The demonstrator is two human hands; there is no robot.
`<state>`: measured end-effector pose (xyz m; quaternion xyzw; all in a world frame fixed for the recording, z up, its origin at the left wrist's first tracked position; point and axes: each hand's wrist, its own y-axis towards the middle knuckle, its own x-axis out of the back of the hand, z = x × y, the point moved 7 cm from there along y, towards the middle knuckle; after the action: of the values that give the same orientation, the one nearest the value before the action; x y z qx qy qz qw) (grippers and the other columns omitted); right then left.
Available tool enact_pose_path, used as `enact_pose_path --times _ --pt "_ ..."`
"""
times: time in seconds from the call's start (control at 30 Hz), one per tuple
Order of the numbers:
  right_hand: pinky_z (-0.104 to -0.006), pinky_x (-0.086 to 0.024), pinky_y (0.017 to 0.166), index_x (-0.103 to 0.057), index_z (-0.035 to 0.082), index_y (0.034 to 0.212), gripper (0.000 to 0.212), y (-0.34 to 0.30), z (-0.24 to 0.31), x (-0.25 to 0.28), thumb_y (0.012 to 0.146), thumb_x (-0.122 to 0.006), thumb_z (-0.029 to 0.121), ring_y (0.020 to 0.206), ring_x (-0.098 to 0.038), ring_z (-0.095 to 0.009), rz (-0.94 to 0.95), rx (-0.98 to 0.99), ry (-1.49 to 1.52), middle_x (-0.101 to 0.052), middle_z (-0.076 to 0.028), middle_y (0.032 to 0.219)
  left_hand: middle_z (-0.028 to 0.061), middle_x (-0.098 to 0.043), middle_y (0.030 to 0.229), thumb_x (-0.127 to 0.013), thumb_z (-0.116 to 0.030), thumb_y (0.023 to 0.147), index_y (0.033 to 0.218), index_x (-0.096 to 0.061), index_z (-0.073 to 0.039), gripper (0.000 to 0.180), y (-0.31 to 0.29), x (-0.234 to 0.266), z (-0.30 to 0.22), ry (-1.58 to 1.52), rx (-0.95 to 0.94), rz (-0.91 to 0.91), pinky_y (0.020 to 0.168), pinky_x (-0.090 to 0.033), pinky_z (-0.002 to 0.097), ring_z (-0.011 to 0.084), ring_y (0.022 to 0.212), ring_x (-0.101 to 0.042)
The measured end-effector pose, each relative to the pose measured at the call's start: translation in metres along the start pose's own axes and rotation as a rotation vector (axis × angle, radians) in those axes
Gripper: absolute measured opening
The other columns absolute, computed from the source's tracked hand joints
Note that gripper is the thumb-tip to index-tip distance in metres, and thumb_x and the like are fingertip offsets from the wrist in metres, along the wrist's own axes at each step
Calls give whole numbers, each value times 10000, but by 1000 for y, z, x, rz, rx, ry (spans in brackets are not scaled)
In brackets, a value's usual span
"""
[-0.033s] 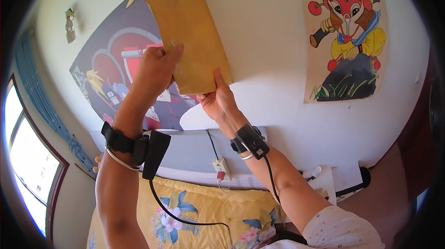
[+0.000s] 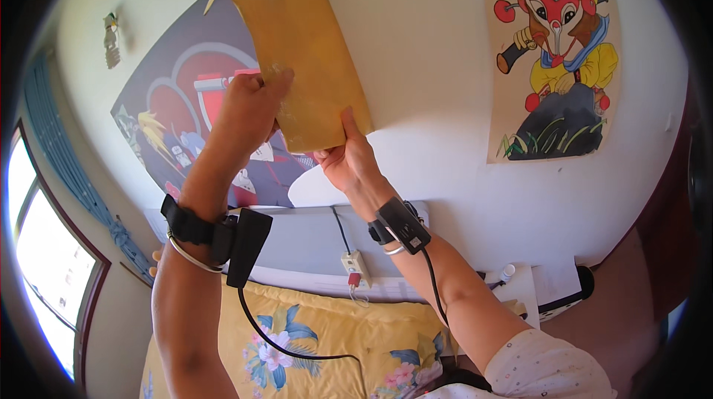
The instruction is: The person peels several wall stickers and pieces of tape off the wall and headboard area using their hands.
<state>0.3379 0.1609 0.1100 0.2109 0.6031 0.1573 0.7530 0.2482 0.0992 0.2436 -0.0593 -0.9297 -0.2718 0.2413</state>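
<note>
While both arms reach up toward the wall, the head view shows the left hand (image 2: 249, 105) and the right hand (image 2: 349, 157) gripping a stiff yellow-tan sheet (image 2: 301, 42) by its lower edge. The left hand's fingers are curled shut over the lower left part of the sheet; the right hand pinches the bottom edge from below, thumb up against its face. The sheet stands tilted against the white wall (image 2: 431, 72), its top left corner curling away, and overlaps the upper right of a dark poster (image 2: 171, 124) with red shapes. Well to the right hangs a cartoon picture (image 2: 557, 50) of a figure in yellow and red. Both wrists carry black strapped devices — a cable runs down from each. Below lie a grey headboard (image 2: 312, 243), a wall socket (image 2: 355, 265) and a yellow flowered bedspread (image 2: 312, 339); a window (image 2: 44, 273) glows at left.

To do this well, I judge, both grips should stay level and pull evenly — a lopsided tug could crease or tear the sheet.
</note>
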Motion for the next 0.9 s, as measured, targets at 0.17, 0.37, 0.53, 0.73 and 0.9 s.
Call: enact_pose_path --times 0.17,0.37,0.53,0.73,0.9 --pt "-230 -325 459 -506 100 861 309 -2 -11 -7 928 -379 373 497 -389 -88 44 -6 14 -504 11 636 -4 -450 522 -518 -320 849 715 -536 -8 340 -6 9 2 31 -23 19 376 -241 219 67 396 -339" --pt "-223 -316 461 -501 104 852 311 -6 -25 -9 930 -372 377 490 -370 -83 59 -34 57 -493 17 632 2 -468 554 -520 -273 849 761 -565 50 338 -15 17 -1 -2 -33 15 384 -277 221 54 423 -357" --pt "-223 -327 469 -499 106 880 293 -9 -31 -9 926 -390 373 504 -380 -81 39 -36 86 -500 17 649 -2 -453 529 -525 -304 847 730 -535 -12 314 -20 22 2 -4 -33 11 365 -250 216 63 392 -340" --pt "-230 -334 471 -501 103 894 280 -19 -38 -13 923 -404 364 509 -393 -84 -43 -67 111 -512 16 666 4 -462 525 -523 -298 842 745 -535 -1 313 -33 29 5 13 10 -50 352 -243 215 61 381 -353" --pt "-224 -332 464 -512 108 945 275 -19 -43 -14 922 -406 360 532 -429 -86 44 -67 114 -549 5 715 -2 -457 526 -517 -302 846 759 -541 -4 311 -37 32 2 -59 -25 -21 358 -242 209 58 383 -353"
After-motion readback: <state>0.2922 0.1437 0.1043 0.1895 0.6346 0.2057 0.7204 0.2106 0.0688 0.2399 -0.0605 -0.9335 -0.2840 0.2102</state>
